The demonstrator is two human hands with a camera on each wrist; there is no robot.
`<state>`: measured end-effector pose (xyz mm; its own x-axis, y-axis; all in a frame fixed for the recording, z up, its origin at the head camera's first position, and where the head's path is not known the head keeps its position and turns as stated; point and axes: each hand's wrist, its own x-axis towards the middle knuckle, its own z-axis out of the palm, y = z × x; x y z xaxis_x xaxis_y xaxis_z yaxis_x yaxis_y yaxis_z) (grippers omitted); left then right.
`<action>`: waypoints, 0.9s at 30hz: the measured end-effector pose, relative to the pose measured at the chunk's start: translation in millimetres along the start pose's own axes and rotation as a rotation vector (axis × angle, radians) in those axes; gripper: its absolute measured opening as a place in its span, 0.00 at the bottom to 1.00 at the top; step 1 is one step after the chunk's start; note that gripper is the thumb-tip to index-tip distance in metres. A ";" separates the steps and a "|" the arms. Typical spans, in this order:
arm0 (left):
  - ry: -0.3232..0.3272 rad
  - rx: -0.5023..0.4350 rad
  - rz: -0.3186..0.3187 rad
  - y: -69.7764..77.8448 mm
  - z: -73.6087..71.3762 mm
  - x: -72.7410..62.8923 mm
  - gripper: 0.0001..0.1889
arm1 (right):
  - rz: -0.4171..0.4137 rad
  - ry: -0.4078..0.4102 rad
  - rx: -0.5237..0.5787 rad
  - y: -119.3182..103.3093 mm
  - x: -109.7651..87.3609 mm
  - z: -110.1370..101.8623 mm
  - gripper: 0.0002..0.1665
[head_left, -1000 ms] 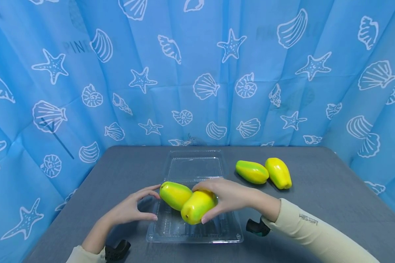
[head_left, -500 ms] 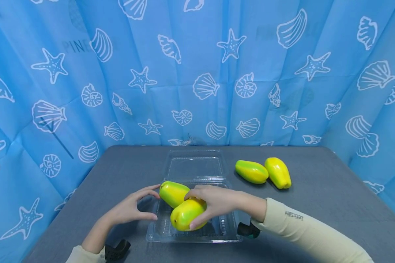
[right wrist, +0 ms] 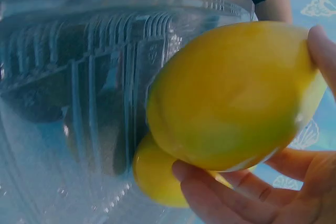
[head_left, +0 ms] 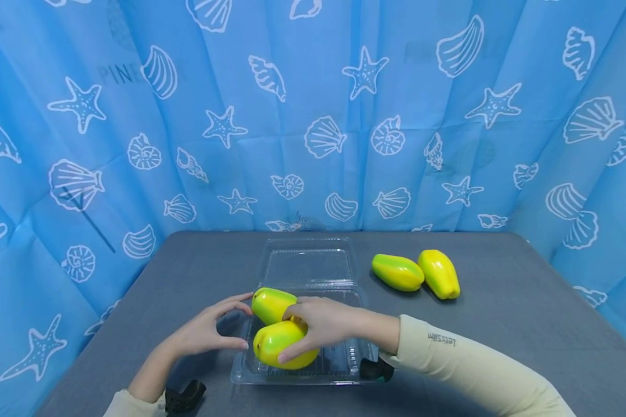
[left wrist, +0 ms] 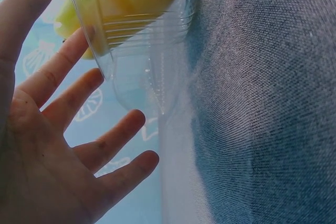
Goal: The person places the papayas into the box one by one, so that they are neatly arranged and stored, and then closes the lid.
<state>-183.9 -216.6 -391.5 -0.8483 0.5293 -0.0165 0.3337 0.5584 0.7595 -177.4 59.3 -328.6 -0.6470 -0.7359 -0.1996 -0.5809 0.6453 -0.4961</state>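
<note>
A clear plastic clamshell box (head_left: 334, 382) lies with its lid (head_left: 310, 263) folded back on the table. One yellow-green papaya (head_left: 270, 302) rests in its back left part. In front of that, my right hand (head_left: 326, 324) grips a second papaya (head_left: 268, 341) over the front left of the box, thumb on the near side. The right wrist view shows this held papaya (right wrist: 226, 98) overlapping the other papaya (right wrist: 157, 177). My left hand (head_left: 203, 330) is at the box's left side with fingers spread; in the left wrist view its fingertips (left wrist: 79, 40) are right at the clear wall.
Two more papayas (head_left: 398, 272) (head_left: 439, 274) lie side by side on the grey table (head_left: 480, 341), to the right of the lid. A blue curtain (head_left: 292, 116) with shell and starfish prints hangs behind and at both sides.
My right hand has carried its papaya left and toward the front of the box. The left hand and the two papayas on the table have stayed put.
</note>
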 end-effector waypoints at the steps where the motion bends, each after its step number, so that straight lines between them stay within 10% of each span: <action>1: -0.002 0.000 0.004 -0.4 -0.1 -0.1 0.22 | 0.003 -0.001 0.000 -1.0 1.2 0.7 0.36; 27: -0.010 0.019 0.040 0.6 -0.9 -1.3 0.14 | 0.057 -0.003 -0.090 -19.7 13.9 10.0 0.35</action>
<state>-182.9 -217.5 -390.4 -0.8299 0.5579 0.0071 0.3752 0.5487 0.7471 -170.0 34.3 -330.0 -0.6789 -0.6978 -0.2283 -0.5851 0.7021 -0.4059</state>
